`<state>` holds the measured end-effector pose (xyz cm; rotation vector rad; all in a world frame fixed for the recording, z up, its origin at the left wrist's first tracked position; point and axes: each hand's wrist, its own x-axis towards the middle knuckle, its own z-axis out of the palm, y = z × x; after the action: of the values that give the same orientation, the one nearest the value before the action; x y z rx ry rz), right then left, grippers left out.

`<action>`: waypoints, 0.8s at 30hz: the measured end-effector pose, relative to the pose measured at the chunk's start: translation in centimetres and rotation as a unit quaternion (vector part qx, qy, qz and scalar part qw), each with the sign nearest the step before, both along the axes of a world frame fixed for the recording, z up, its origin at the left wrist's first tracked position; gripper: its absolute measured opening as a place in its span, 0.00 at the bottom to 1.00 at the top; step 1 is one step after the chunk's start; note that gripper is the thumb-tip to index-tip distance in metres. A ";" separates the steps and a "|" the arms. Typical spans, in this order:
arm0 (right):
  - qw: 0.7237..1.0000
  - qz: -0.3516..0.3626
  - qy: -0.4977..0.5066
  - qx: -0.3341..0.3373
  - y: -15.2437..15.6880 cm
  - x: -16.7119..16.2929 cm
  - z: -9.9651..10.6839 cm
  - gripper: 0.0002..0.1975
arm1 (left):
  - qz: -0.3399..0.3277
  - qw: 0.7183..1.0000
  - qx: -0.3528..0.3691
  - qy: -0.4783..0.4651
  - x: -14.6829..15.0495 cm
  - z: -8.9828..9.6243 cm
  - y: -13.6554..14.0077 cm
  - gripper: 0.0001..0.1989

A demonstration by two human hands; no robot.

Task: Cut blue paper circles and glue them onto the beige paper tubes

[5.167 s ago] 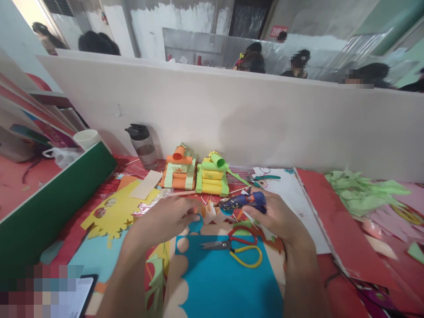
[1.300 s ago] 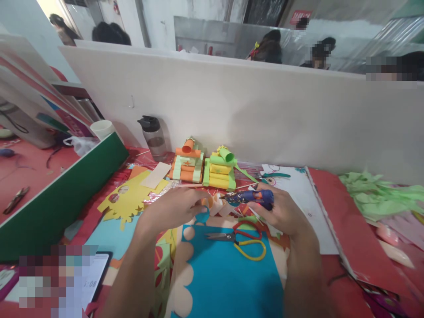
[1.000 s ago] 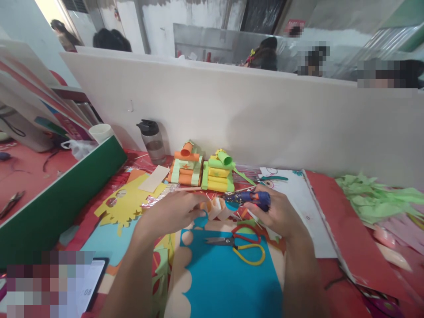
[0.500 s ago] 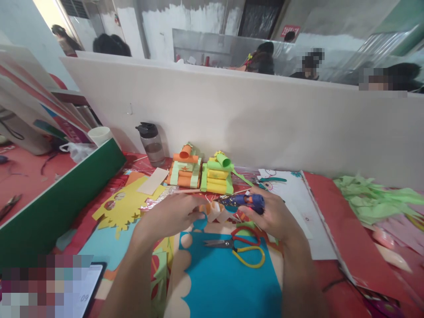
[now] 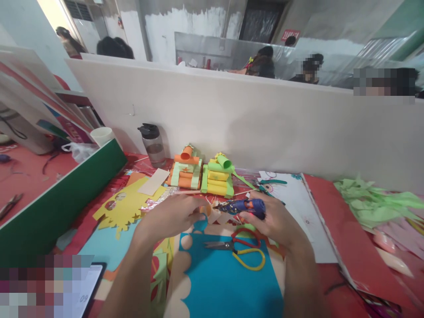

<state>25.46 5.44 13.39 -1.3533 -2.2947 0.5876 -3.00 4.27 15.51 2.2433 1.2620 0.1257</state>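
My right hand (image 5: 274, 221) is wrapped firmly around the blue glue gun (image 5: 243, 206), its nozzle pointing left, right at the curled paper piece (image 5: 207, 210). My left hand (image 5: 172, 214) pinches that piece's left end, thumb and fingertips nearly meeting; a blue paper disc (image 5: 200, 223) sits just below my thumb. Nearer me, the scissors (image 5: 228, 245) lie spread on the blue sheet (image 5: 228, 282), and beyond my hands stand 2 paper models (image 5: 217, 176), side by side.
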 end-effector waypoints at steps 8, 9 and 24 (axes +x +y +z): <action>1.000 0.009 -0.019 -0.006 -0.3 0.8 0.5 0.17 | 0.001 1.000 -0.010 -0.004 0.0 0.2 -0.1 0.13; 1.000 0.010 -0.023 -0.004 -0.3 1.0 0.5 0.17 | 0.000 1.000 -0.011 -0.008 0.1 0.2 -0.1 0.13; 0.999 -0.011 -0.035 -0.007 -0.8 2.4 1.3 0.14 | 0.003 1.000 0.005 0.009 0.2 0.2 -0.1 0.11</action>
<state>27.88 4.64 14.66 -1.4249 -2.3326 0.5573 -2.79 4.16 15.71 2.2547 1.2796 0.1159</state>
